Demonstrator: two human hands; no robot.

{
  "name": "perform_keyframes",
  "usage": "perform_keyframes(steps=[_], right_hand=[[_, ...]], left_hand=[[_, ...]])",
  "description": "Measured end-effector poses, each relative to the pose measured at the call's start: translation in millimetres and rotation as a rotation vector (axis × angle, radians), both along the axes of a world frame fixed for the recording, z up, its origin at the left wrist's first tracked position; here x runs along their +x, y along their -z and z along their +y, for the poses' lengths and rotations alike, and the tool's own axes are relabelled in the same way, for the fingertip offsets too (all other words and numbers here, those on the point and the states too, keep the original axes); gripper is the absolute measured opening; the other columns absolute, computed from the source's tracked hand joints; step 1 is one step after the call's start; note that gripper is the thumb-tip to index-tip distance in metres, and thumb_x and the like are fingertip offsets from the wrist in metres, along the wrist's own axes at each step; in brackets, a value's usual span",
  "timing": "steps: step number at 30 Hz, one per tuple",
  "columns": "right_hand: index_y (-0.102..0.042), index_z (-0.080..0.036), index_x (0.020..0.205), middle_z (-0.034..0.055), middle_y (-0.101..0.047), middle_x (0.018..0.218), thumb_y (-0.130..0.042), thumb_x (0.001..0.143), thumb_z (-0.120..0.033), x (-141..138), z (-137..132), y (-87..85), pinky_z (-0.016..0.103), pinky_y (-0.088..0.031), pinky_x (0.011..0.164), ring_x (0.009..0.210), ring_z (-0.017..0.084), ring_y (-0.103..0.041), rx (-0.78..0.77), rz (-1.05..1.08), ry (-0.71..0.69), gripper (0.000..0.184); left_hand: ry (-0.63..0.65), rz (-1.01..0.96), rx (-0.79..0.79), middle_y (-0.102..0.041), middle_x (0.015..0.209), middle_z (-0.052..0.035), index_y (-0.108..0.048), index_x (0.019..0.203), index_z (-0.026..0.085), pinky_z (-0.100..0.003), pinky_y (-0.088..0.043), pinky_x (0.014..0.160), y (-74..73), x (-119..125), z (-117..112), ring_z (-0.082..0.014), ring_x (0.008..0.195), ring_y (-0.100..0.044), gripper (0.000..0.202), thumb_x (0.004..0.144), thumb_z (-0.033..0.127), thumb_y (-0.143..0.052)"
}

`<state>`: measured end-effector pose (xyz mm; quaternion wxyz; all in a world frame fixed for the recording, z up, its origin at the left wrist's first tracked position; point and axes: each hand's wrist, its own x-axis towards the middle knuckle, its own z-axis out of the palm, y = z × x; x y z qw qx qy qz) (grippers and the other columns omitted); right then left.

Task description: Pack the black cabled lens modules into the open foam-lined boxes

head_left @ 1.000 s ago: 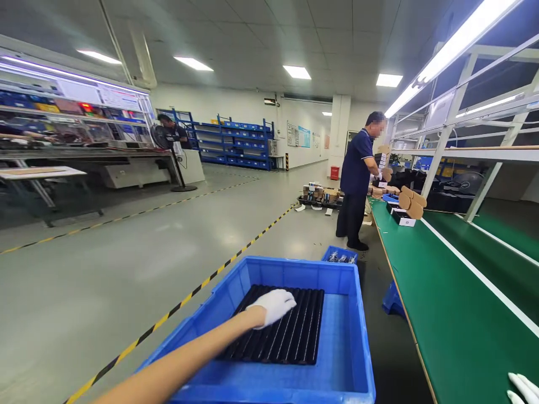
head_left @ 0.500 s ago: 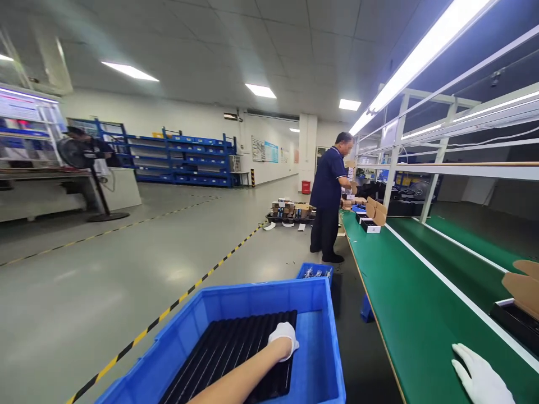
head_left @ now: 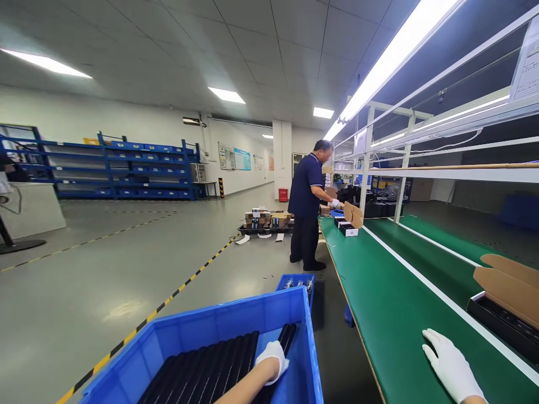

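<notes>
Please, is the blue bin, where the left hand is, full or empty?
Partly filled: black bars lie in the bin, and its bare floor shows between some of them.

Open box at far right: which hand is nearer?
Right. The right hand is over the green bench, beside the open box; the left hand is farther, inside the blue bin, on black tubes.

Legible text: none.
The print on the far blue poster (head_left: pixel 242 159) and on the near right paper sheet (head_left: pixel 527 70) is too small to read.
</notes>
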<state>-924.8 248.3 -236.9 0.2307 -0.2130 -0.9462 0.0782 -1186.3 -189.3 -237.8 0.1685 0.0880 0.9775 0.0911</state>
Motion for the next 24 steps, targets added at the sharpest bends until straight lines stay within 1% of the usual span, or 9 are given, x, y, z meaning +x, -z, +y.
perform_keyframes(steps=[5,9,13,17,24], right_hand=[[-0.061,-0.025,0.125,0.0072,-0.058,0.134,-0.038,0.09,-0.054,1,-2,-4.1,0.047,-0.043,0.105,0.122,0.027,-0.054,-0.028,-0.033,0.013,0.052],[-0.06,-0.027,0.127,0.0047,-0.057,0.135,-0.037,0.089,-0.056,0,-3,-6.4,0.046,-0.04,0.107,0.125,0.026,-0.051,-0.071,-0.074,0.042,0.053],[-0.06,-0.028,0.127,0.0039,-0.057,0.136,-0.038,0.088,-0.057,0,-3,-6.6,0.045,-0.04,0.107,0.126,0.026,-0.051,-0.078,-0.078,0.042,0.054],[-0.06,-0.027,0.128,0.0046,-0.056,0.136,-0.037,0.089,-0.057,0,-2,-5.8,0.046,-0.04,0.108,0.126,0.026,-0.051,-0.08,-0.084,0.041,0.054],[-0.061,-0.027,0.127,0.0049,-0.057,0.136,-0.038,0.089,-0.055,-1,-5,-9.9,0.045,-0.04,0.107,0.125,0.026,-0.051,-0.091,-0.072,0.041,0.053]], left_hand=[[-0.011,-0.057,-0.058,-0.057,0.124,-0.0086,-0.057,0.117,0.018,-0.047,-0.049,0.096,9.3,-12,-4,-0.0256,0.114,-0.055,0.037,0.086,0.035,-0.065],[-0.024,-0.073,-0.047,-0.053,0.131,-0.0102,-0.055,0.121,0.017,-0.05,-0.046,0.1,18.3,-20,-7,-0.0269,0.119,-0.052,0.041,0.086,0.035,-0.064],[-0.06,-0.086,-0.009,-0.055,0.129,-0.0102,-0.054,0.122,0.017,-0.049,-0.047,0.099,24.5,-25,-9,-0.0259,0.116,-0.055,0.04,0.087,0.036,-0.062],[-0.071,-0.082,0.027,-0.057,0.126,-0.0095,-0.057,0.118,0.017,-0.049,-0.046,0.1,26.7,-26,-9,-0.0259,0.117,-0.054,0.038,0.086,0.036,-0.064],[-0.125,-0.085,0.092,-0.058,0.123,-0.0098,-0.056,0.118,0.016,-0.046,-0.05,0.095,31.2,-27,-7,-0.0237,0.109,-0.059,0.038,0.088,0.037,-0.062]])
